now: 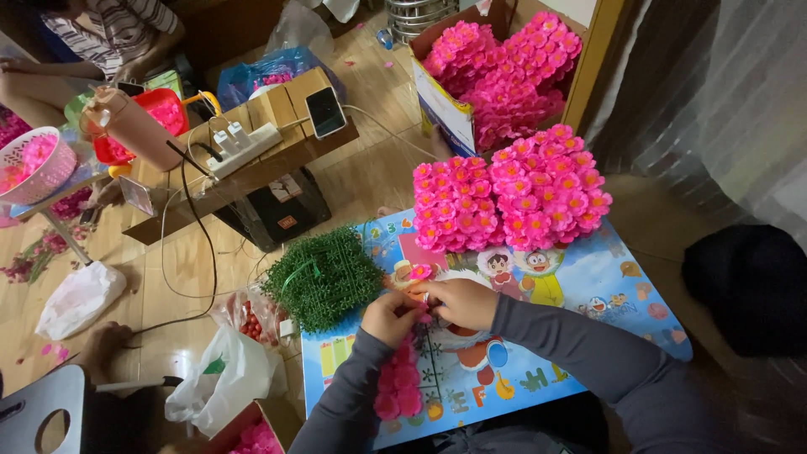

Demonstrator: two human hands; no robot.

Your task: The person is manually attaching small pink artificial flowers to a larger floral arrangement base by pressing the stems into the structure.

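From the head camera, the left hand (389,317) and right hand (461,303) meet over the middle of the cartoon-printed table (605,290), fingertips pinched together on a small pink flower (423,308). A strip of pink flowers (398,382) hangs below toward the near edge. Green stem bundle (324,277) sits at the left edge, finished flower bunches (508,192) at the far edge.

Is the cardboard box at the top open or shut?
Open: the cardboard box has its flaps up, pink flowers heaped inside.
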